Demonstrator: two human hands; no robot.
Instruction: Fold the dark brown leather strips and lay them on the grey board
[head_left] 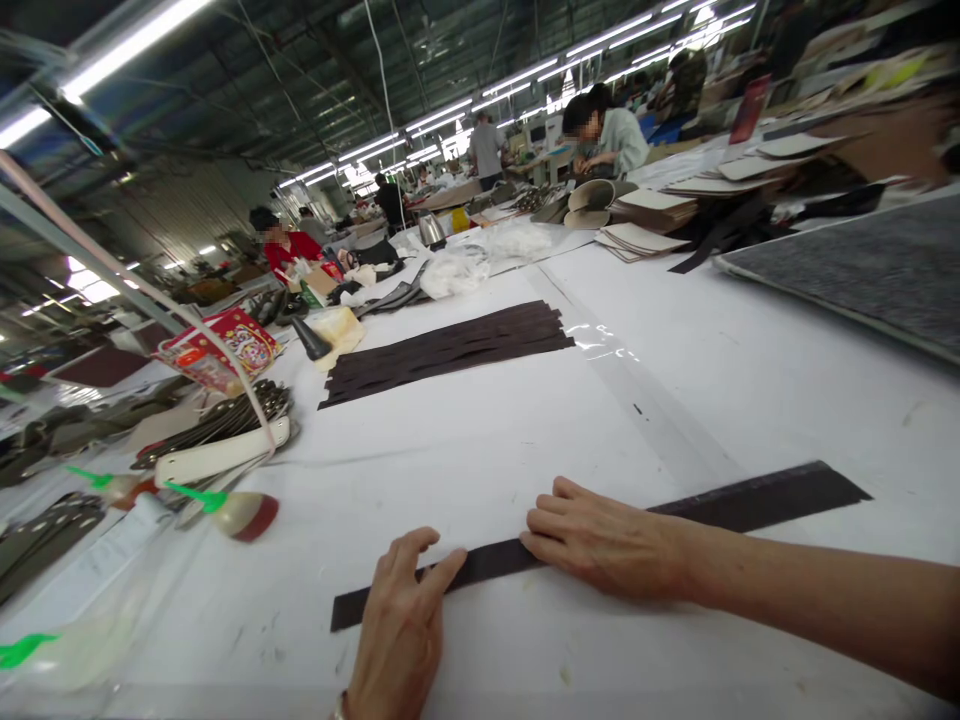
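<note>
Fingers of the left hand, head view: thumb and index parted in a loose curve, hand laid across the dark brown strip near its left end; no firm pinch seen, undersides hidden. Right hand: fingers bunched and bent, tips down on the same strip near mid-length; cannot tell whether they pinch or only press. Strip lies flat on the white tabletop, slanting up to the right, its right end running out beyond the right wrist. Beyond the hands, well apart: a row of dark brown strips, laid side by side. At left, a squeeze bottle with green nozzle, on its side, reddish liquid within. Right edge: grey sheet. Farther back: crumpled clear plastic; co-worker in pale shirt, bent over a table.
</note>
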